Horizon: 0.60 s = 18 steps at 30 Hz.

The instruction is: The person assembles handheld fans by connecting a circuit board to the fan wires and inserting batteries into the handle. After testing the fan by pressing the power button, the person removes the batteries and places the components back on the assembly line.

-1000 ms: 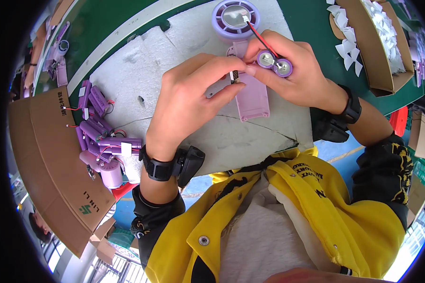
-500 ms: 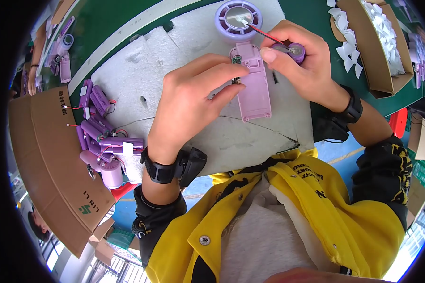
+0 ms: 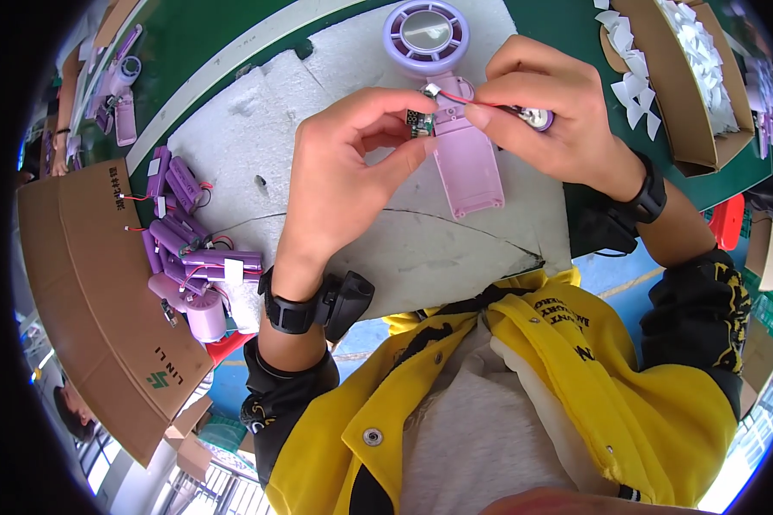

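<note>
A lilac handheld fan (image 3: 464, 146) lies on a grey foam pad (image 3: 258, 120), its round head (image 3: 426, 33) at the far end and its handle shell open toward me. My left hand (image 3: 352, 163) pinches a small green circuit board (image 3: 420, 123) at the top of the handle. My right hand (image 3: 545, 107) grips a purple cylindrical battery (image 3: 537, 117) and holds a red wire (image 3: 465, 100) that runs to the board. A black band sits on each wrist.
A heap of purple batteries with wires (image 3: 189, 249) lies at the pad's left edge beside a brown cardboard sheet (image 3: 94, 292). A cardboard box of white pieces (image 3: 696, 60) stands at the far right. More lilac parts (image 3: 120, 103) lie at the far left on the green table.
My right hand has turned the battery from end-on to tucked in the palm and shifted the red wire toward the handle top. My left fingers have closed on the circuit board.
</note>
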Each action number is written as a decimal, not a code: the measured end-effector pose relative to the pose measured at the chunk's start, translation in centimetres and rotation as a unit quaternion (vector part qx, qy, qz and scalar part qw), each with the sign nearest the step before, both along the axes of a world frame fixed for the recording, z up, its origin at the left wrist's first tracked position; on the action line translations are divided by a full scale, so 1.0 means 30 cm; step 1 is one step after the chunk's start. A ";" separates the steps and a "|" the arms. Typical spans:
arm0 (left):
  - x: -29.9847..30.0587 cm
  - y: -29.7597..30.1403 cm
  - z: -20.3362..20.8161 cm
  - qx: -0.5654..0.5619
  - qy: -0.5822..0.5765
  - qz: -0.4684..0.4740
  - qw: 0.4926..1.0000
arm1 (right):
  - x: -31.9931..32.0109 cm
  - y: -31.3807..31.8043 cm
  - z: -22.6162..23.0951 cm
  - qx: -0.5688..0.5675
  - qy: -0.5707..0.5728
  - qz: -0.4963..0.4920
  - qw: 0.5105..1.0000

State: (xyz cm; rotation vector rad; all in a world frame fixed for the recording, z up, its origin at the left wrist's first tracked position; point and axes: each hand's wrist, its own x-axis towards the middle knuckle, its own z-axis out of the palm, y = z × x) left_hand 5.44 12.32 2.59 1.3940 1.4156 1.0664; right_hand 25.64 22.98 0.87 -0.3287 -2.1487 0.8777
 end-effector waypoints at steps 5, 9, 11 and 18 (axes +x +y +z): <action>-0.002 0.003 -0.001 -0.059 -0.084 -0.012 0.995 | -0.005 0.000 -0.012 0.052 -0.008 0.008 0.999; 0.000 0.004 -0.011 -0.039 -0.113 -0.009 0.993 | -0.007 0.002 -0.018 0.118 -0.017 0.004 0.993; -0.014 0.004 -0.014 -0.042 -0.117 -0.021 0.992 | -0.015 0.005 -0.022 0.158 -0.018 0.002 0.987; 0.004 0.001 0.011 -0.097 -0.098 -0.023 0.990 | 0.013 0.000 -0.001 0.187 -0.041 0.023 0.981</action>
